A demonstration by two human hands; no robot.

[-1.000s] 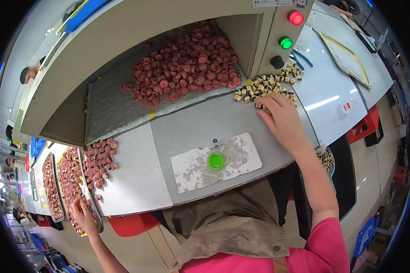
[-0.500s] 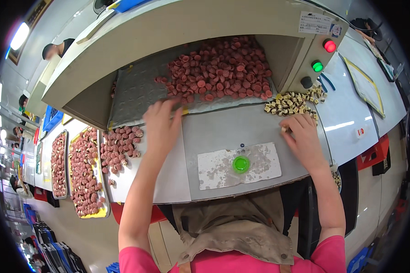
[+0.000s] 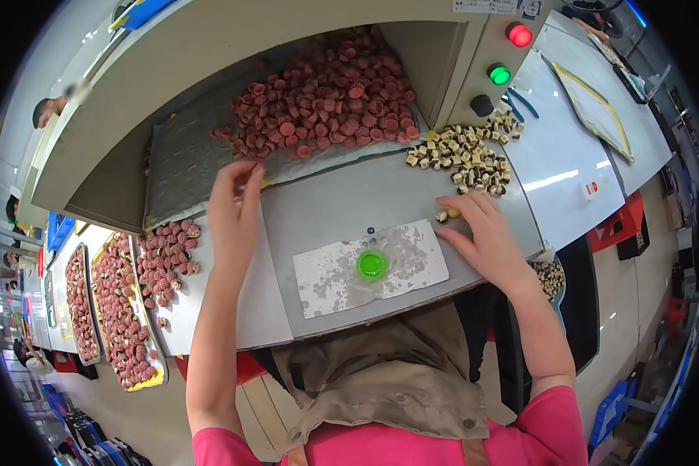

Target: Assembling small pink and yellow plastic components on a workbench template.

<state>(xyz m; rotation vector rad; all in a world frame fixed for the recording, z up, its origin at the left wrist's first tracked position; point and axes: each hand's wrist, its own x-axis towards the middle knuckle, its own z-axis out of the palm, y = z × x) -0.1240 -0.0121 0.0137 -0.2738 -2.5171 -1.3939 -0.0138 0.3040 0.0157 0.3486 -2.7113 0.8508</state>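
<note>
My left hand point(image 3: 235, 210) is at the front edge of the grey-lined box, its fingertips pinched together. What they hold, if anything, is hidden. Just beyond lies a heap of dark pink, cup-shaped pieces point(image 3: 326, 101). My right hand point(image 3: 485, 239) pinches a small cream-and-dark block point(image 3: 443, 216) between thumb and fingers, in front of a pile of similar blocks point(image 3: 470, 159). Between my hands, a small tub of bright green stuff point(image 3: 371, 266) sits on a white, wet-spotted pad point(image 3: 326, 293).
Assembled pink-and-cream pieces point(image 3: 167, 260) lie at the left, beside trays of similar ones point(image 3: 120, 311). The beige machine housing point(image 3: 287, 27) arches over the heap; a red light point(image 3: 519, 34) and a green light point(image 3: 499, 74) are on its right post. Blue-handled pliers point(image 3: 524, 105) lie behind the blocks.
The view has shifted, so the bench appears further left. My left fingers have closed into a pinch near the heap. My right hand has drawn back from the pile with the block.
</note>
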